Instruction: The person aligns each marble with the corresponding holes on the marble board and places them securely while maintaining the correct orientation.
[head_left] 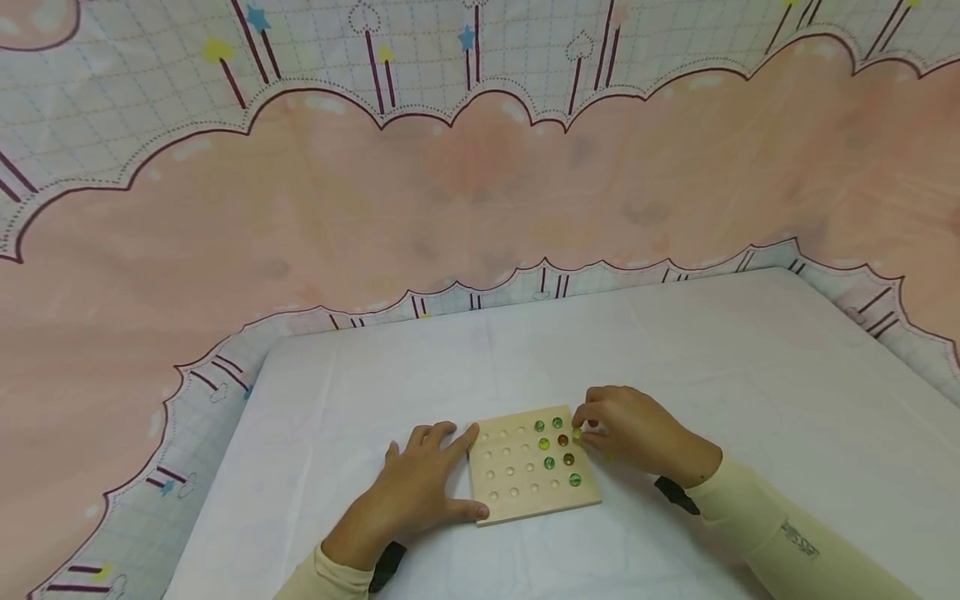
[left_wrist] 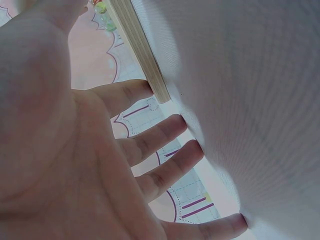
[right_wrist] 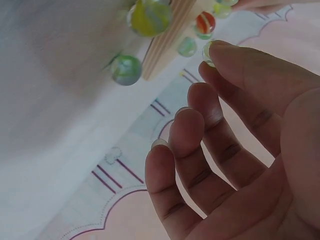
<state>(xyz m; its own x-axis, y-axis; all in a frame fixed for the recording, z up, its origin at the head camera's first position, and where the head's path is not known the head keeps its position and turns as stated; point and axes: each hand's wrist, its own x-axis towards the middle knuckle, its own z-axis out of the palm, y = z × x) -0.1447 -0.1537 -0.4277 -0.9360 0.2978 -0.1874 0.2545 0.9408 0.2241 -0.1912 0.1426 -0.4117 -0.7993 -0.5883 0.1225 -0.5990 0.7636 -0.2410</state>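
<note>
A pale wooden board [head_left: 517, 502] with rows of round hollows lies on the white-covered table. Glass marbles fill several hollows toward its right side, among them a green marble [head_left: 575, 480] and a reddish-brown marble [head_left: 568, 459]. My left hand [head_left: 422, 479] is spread at the board's left edge, thumb and index finger touching its corners; the other fingertips rest on the cloth in the left wrist view. Thumb and index finger of my right hand [head_left: 630, 429] pinch a yellow-green marble [right_wrist: 207, 54] at the board's right edge.
Beside the board, a yellow marble [right_wrist: 149, 19] and a green marble [right_wrist: 126, 69] sit loose on the white cloth [head_left: 420, 375], close to my right hand. Behind the table hangs a peach, cloud-patterned curtain [head_left: 450, 217].
</note>
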